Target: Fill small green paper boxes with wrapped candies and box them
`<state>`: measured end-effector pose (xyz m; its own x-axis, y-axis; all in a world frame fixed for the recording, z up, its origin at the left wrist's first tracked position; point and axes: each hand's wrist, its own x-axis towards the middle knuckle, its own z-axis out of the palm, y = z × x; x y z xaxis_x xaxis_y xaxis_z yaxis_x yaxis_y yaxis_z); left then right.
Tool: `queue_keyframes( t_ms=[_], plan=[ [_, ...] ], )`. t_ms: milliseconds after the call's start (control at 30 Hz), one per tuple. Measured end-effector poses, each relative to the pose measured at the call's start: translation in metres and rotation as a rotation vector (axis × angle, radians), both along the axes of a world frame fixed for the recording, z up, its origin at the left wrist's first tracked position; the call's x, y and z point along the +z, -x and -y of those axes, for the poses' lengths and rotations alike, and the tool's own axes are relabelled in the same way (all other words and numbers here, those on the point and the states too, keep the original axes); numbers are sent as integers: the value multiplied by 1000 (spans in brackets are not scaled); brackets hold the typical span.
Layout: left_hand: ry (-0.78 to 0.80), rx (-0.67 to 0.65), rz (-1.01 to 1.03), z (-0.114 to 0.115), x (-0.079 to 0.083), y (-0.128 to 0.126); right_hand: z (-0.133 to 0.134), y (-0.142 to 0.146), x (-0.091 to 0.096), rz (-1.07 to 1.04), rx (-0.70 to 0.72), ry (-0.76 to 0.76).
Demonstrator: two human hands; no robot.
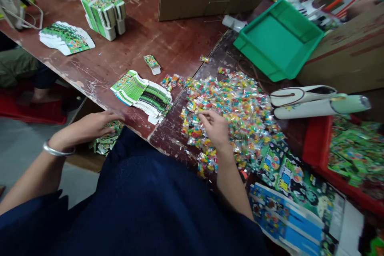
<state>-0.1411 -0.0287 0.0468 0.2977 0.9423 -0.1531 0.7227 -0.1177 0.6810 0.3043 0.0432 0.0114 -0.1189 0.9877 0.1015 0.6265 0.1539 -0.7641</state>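
Observation:
My right hand (215,127) is over a large pile of small clear packets of colourful candy (240,100), thumb and fingertips pinched together. Whether a packet is between them is too small to tell. My left hand (97,125) is just off the table's front edge, above a cardboard box (85,160) of small green packed boxes (105,144). Its fingers are stretched out, with the thumb apart, and nothing shows in them. Between the hands lies a fanned row of flat green-and-white small cartons (141,94). One carton with its end flap out (152,64) rests behind the row.
Bundled cartons (103,14) and another fanned stack (67,38) stand at the back left, near a fan (10,2). On the right are a green tray (279,40), white sleeves (318,102), a red crate (318,144) of green packets and printed cardboard (288,212). Someone sits at left.

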Motion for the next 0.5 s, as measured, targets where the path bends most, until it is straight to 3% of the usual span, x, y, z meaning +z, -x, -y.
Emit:
queue_keyframes(
  t_ms=[100,267,400,500],
  plan=[
    [-43,-23,-99,-33,-1,0,-6,24,-10,274,159,27],
    [-268,132,-287,-141,5,-33,-9,62,-13,778,251,56],
    [-228,116,-472,-221,-3,-60,-8,68,-14,833,233,56],
    [-225,-67,-570,-256,-14,-76,-5,65,-19,774,189,-3]
  ],
)
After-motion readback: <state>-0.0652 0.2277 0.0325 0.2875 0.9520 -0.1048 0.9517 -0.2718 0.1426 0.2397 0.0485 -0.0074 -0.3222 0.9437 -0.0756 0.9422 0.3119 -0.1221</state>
